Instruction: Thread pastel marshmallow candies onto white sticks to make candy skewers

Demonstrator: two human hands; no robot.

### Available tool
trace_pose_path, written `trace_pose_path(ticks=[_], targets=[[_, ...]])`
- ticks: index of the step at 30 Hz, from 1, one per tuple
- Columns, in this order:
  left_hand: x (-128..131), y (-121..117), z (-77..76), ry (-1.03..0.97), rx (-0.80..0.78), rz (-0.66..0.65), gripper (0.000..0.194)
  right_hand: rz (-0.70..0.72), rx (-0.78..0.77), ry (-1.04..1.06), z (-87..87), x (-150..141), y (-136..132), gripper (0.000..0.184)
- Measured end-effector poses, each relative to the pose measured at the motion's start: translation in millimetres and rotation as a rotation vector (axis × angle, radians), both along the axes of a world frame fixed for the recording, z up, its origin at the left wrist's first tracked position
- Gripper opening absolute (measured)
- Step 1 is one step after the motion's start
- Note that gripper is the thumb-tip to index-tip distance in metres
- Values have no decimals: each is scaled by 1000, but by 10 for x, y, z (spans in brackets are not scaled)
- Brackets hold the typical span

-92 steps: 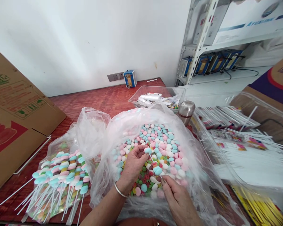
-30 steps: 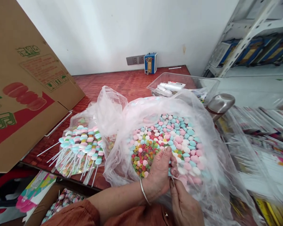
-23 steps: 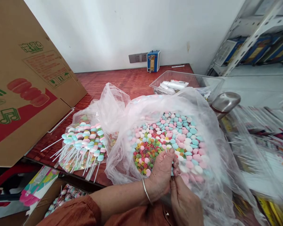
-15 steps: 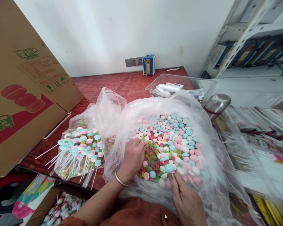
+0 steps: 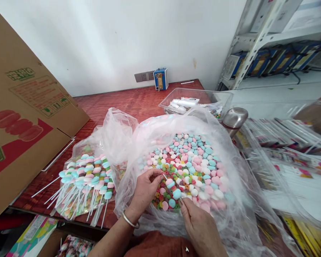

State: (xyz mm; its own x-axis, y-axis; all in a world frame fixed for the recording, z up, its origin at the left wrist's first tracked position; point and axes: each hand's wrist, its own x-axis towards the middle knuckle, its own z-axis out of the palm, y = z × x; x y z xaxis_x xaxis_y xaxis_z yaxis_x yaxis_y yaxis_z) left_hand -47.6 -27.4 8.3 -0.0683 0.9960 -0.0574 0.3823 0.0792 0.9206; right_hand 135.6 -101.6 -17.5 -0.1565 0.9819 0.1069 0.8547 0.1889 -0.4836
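A big clear plastic bag [image 5: 224, 142] lies open on the table, full of pink, blue and white candy discs [image 5: 195, 164] and small coloured ring candies [image 5: 173, 175]. My left hand [image 5: 146, 187], a silver bangle on its wrist, pinches a small piece at the tip of a thin white stick [image 5: 165, 176]. That stick carries a few candies [image 5: 173, 189]. My right hand [image 5: 196, 223] pinches the stick's lower end. Both hands are inside the bag's mouth, over the ring candies.
Finished candy sticks [image 5: 82, 182] lie in a pile on plastic at the left. A large cardboard box [image 5: 24, 121] leans beyond them. A clear tub [image 5: 195, 103] and a metal flask [image 5: 234, 119] stand behind the bag. White sticks and packets [image 5: 291, 150] fill the right.
The left hand left the right hand, reached into the ring candies, then came back to the stick's tip. The right hand kept the stick. The camera swung left, then partly back.
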Motion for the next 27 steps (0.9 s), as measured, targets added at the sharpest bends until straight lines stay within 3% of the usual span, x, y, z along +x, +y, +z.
trace_pose_path(ticks=[3, 6, 10, 13, 17, 22, 27], targets=[[34, -14, 11, -198, -72, 34, 16, 9, -20, -5, -9, 10, -9, 45], [66, -72, -25, -209, -78, 24, 16, 14, -48, 14, -15, 20, -27, 44], [50, -172, -80, -68, 7, -61, 16, 16, -123, 114, -30, 23, -45, 44], [-46, -175, -100, 70, 129, -173, 33, 2, -183, 259, -44, 42, -52, 44], [-190, -57, -95, 502, 346, -174, 22, -54, -210, 363, -65, 96, -59, 42], [-170, 71, -102, 888, 343, -162, 13, -75, -238, 378, -72, 132, -64, 43], [-65, 73, -140, 920, 359, -139, 9, -67, -225, 356, -47, 107, -48, 45]])
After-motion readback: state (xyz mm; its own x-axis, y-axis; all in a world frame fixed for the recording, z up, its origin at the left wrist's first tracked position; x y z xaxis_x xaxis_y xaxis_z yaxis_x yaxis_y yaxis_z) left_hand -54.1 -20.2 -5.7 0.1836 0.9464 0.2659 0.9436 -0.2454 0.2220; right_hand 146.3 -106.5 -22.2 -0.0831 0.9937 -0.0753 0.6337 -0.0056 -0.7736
